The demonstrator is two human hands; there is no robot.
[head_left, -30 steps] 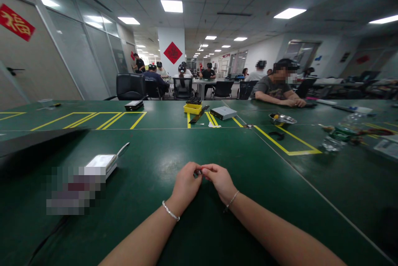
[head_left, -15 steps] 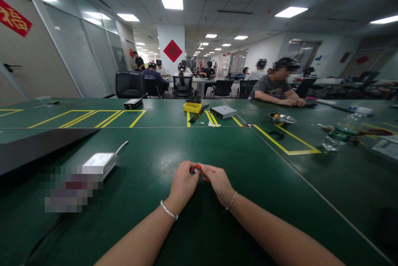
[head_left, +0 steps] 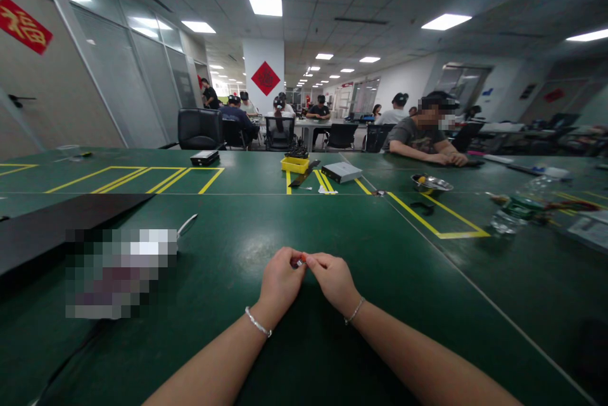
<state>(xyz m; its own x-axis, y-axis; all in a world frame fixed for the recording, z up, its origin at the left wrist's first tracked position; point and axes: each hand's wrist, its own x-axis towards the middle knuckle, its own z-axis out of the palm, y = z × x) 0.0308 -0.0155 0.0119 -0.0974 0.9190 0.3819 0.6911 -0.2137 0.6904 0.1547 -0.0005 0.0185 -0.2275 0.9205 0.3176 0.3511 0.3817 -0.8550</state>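
Observation:
Between the fingertips of both hands is a small orange and silvery piece [head_left: 303, 259], too small and too covered for its kind to show. My left hand [head_left: 281, 274] pinches it from the left with thumb and fingers. From the right, the closed thumb and fingers of my right hand [head_left: 334, 276] press on its orange end. The two hands meet just above the green table [head_left: 228, 323], with a bracelet on each wrist. Most of the piece is hidden behind the fingers.
At the left lies a pale device [head_left: 128, 273], partly blurred, with a cable. Farther back are a yellow tray [head_left: 294, 165], a grey box [head_left: 341, 171] and a metal bowl [head_left: 431, 183]. A plastic bottle [head_left: 520, 206] lies at right; across the table a person [head_left: 422, 133] sits.
My right thumb and fingers have closed in more over the orange end, so less of it shows. My left hand stays nearly in place.

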